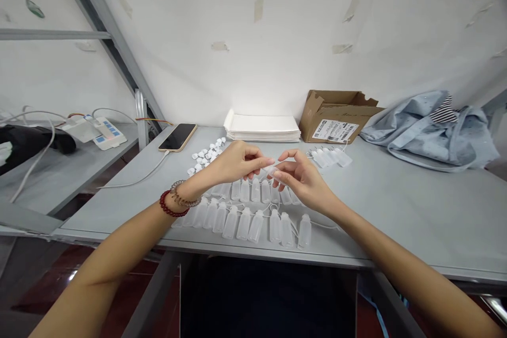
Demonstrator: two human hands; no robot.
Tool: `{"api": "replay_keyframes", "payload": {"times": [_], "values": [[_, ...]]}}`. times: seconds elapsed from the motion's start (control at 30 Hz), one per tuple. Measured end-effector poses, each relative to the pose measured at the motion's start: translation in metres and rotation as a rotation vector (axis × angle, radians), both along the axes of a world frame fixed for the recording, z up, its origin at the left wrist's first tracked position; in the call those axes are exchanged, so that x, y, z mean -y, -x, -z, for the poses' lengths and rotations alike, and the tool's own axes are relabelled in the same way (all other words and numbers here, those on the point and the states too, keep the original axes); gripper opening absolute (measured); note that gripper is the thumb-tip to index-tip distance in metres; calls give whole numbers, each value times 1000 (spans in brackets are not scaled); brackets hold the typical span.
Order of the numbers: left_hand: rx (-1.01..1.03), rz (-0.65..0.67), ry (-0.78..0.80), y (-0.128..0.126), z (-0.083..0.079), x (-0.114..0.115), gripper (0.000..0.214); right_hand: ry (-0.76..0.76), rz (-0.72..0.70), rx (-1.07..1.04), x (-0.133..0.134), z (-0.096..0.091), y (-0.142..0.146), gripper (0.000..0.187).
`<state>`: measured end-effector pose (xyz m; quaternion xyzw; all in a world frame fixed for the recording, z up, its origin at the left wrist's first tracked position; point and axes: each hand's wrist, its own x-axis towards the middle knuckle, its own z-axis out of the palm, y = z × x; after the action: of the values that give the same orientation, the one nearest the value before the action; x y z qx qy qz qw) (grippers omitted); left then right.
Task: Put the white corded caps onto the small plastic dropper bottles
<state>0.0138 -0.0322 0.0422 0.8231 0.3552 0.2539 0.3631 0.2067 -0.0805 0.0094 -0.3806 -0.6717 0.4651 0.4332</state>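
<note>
Between my hands a small translucent plastic bottle (271, 170) is held tilted above the table, partly covered by fingers. My left hand (241, 161) pinches one end with thumb and fingers closed; whether a cap sits there is hidden. Around the other end, the thumb and fingers of my right hand (299, 178) are closed. Below them, similar small bottles (245, 222) with white cords lie in two rows. A scatter of small white caps (206, 156) lies behind my left wrist. Several more bottles (330, 157) lie together beyond my right hand.
At the back of the grey table (404, 211) are a stack of white envelopes (263, 128) and an open cardboard box (336, 119). A phone (177, 137) with a cable lies left; a light-blue cloth (431, 132) lies right. A metal post (141, 116) stands at the left.
</note>
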Motion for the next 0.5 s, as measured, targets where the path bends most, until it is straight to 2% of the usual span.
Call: {"api": "replay_keyframes", "payload": {"times": [0.2,0.3,0.33,0.4,0.5], "values": [[134,96,-113,1,-1,2,15,133,-66,-109,-3,-2,-3,36],[175,141,-128,1,-2,2,11,144,-87,-123,-4,-3,-4,36],[175,141,-124,1,-2,1,17,138,-87,-123,-4,-3,-4,36],[156,88,-113,1,-1,0,33,118,-74,-121,-4,-3,-3,36],[49,-48,-59,2,-1,-3,30,61,-31,-88,-2,-2,-1,34]]}}
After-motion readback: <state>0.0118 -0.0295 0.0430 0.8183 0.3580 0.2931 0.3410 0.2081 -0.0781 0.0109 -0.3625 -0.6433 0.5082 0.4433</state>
